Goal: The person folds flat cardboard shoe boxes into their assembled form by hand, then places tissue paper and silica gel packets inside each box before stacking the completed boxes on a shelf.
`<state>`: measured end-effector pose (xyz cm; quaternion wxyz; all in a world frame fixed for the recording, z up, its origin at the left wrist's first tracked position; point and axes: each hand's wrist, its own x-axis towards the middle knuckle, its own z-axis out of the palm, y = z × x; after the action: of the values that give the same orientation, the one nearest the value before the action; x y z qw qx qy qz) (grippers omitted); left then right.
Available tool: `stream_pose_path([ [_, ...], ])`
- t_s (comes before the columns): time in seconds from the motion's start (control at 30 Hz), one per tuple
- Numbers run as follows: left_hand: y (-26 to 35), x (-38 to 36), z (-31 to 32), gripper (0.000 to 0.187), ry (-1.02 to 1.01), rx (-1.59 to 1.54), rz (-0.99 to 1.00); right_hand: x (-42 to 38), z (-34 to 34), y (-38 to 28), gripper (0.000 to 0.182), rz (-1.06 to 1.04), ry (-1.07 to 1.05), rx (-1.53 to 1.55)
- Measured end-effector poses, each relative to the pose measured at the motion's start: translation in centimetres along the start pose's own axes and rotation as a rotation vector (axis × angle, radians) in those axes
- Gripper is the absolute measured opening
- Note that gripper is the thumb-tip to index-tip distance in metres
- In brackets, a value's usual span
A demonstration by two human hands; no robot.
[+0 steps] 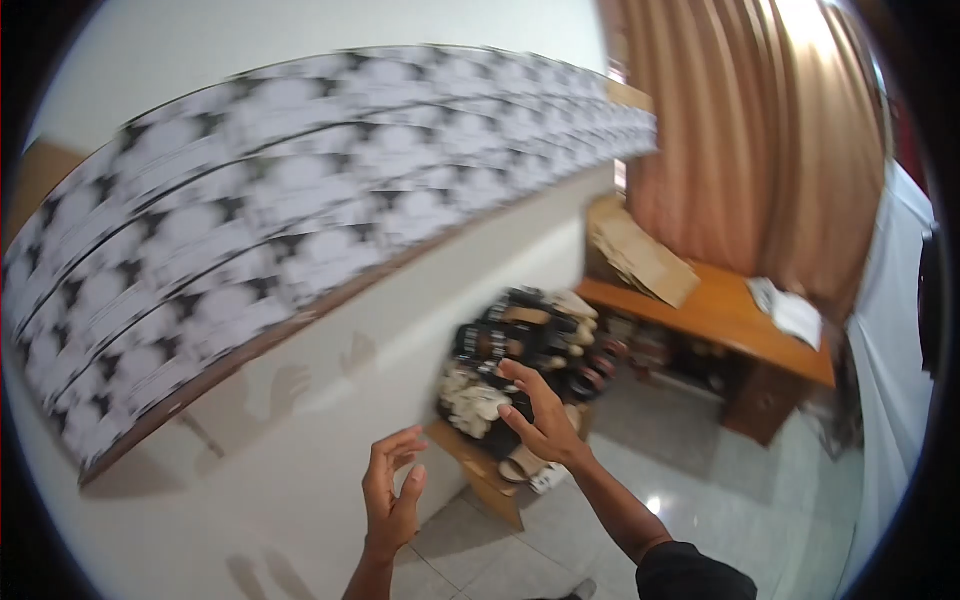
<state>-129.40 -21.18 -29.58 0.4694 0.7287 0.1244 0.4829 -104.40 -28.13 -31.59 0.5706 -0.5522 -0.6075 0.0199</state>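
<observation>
My left hand (393, 492) is raised in front of the white wall, its fingers apart and curved, with nothing in it. To its right, my right hand (543, 418) reaches forward with thumb and fingers apart, also holding nothing. Beyond the right hand in the view is a heap of dark and cream items (520, 335), blurred, on a low wooden table (480, 468). A whitish bundle (472, 402) lies at the heap's near left side. Whether the right hand touches any of it cannot be made out; it looks held above.
A wall board (330, 170) carries rows of repeated printed sheets. At the right, a wooden desk (740, 320) holds brown cardboard (640, 255) and white papers (797, 318), before a brown curtain (740, 140). Several items sit under the desk. The floor (600, 525) is glossy tile.
</observation>
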Motion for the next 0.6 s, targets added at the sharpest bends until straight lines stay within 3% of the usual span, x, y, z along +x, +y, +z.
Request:
stream_pose_path([
  [0.13,-10.1,0.1,13.0,0.032,-0.152,-0.161,-0.287,-9.3,-9.9,9.3,0.056,0.277,0.194,0.021],
  [0.27,-19.2,-0.3,25.0,0.028,-0.354,-0.207,-0.39,-17.2,-18.2,14.5,0.054,0.536,0.378,-0.031],
  [0.47,-24.1,1.0,39.7,0.024,-0.404,-0.28,-0.578,-23.2,-27.9,19.9,0.046,0.764,0.533,-0.064],
  [0.6,-26.4,3.8,47.9,0.025,-0.572,-0.313,-0.673,-24.1,-32.2,24.0,0.041,0.861,0.59,-0.073],
])
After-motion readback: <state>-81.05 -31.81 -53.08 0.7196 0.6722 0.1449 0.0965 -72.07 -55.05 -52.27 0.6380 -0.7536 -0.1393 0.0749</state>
